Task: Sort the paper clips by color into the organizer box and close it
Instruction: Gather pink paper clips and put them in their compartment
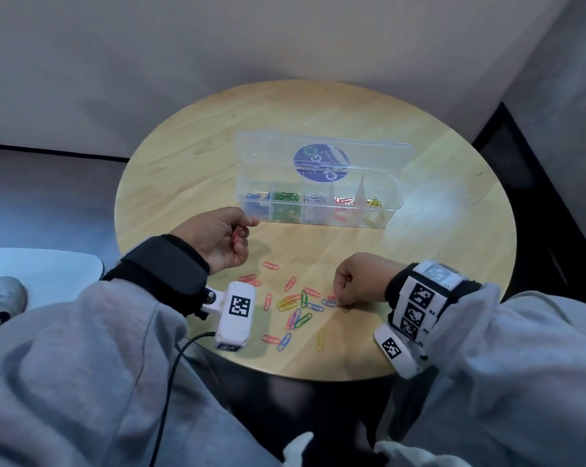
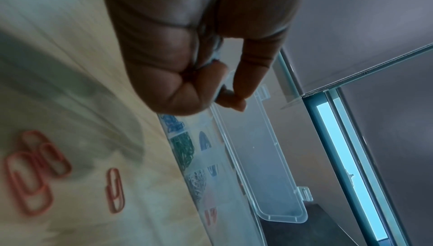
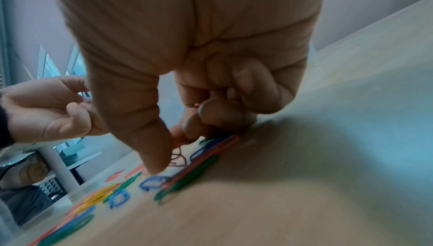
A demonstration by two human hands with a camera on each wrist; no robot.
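The clear organizer box point(image 1: 318, 214) stands open on the round wooden table point(image 1: 200, 156), its lid point(image 1: 268, 153) tipped back. Its compartments hold blue, green, white, red and yellow clips. Loose paper clips point(image 1: 295, 308) of mixed colours lie near the table's front edge. My left hand point(image 1: 247, 232) hovers left of the box, fingers curled around red clips point(image 1: 236, 235). My right hand point(image 1: 340, 298) is down on the pile, thumb and fingers pinching a red clip point(image 3: 178, 155), with more red wire point(image 3: 194, 104) showing in its curled fingers. In the left wrist view the left hand point(image 2: 236, 98) has thumb and fingertip pressed together.
Three red clips point(image 2: 30, 176) lie on the wood below my left hand. A yellow clip point(image 1: 321, 338) and a blue one point(image 1: 284, 342) sit nearest the front edge. A white chair point(image 1: 42, 267) and a shoe point(image 1: 1, 294) are at the left, walls behind the table.
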